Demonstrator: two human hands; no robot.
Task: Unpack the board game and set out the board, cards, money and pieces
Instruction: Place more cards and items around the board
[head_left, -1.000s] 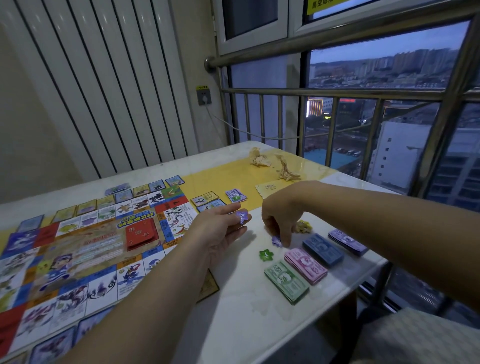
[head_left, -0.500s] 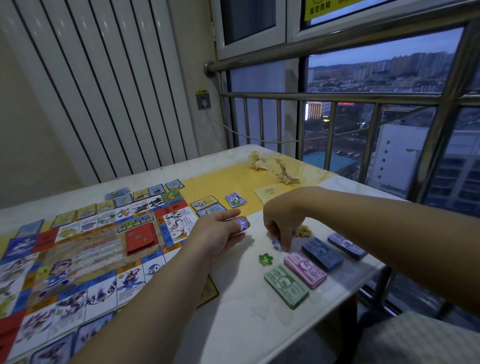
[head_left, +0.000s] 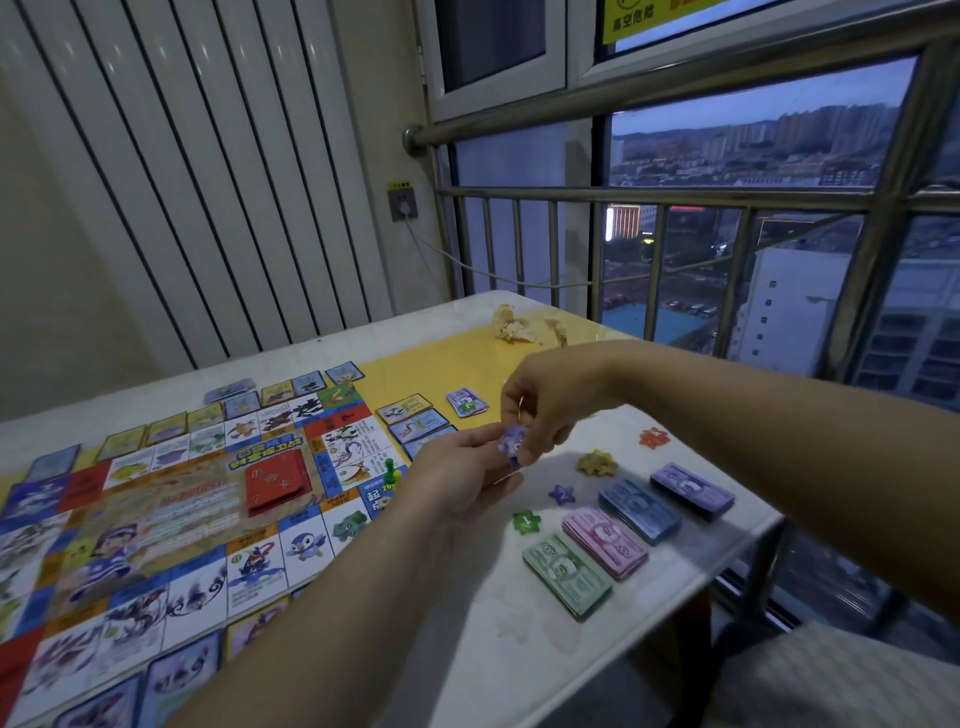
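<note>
The game board lies open on the left of the table, with a red card stack at its middle. My left hand holds a small bunch of purple tokens, and my right hand pinches them from above. Four money stacks lie in a row at the right: green, pink, blue and purple. Star tokens lie beside them: green, purple, yellow and red.
Cards and a small purple card pile lie beyond the board. Crumpled paper sits at the table's far side. A green pawn stands on the board's right edge. A metal railing and window stand close behind; the table edge runs along the right.
My right hand has lifted off the table by the purple star token and come up to the purple tokens in my left hand. The camera has tilted down a little.
</note>
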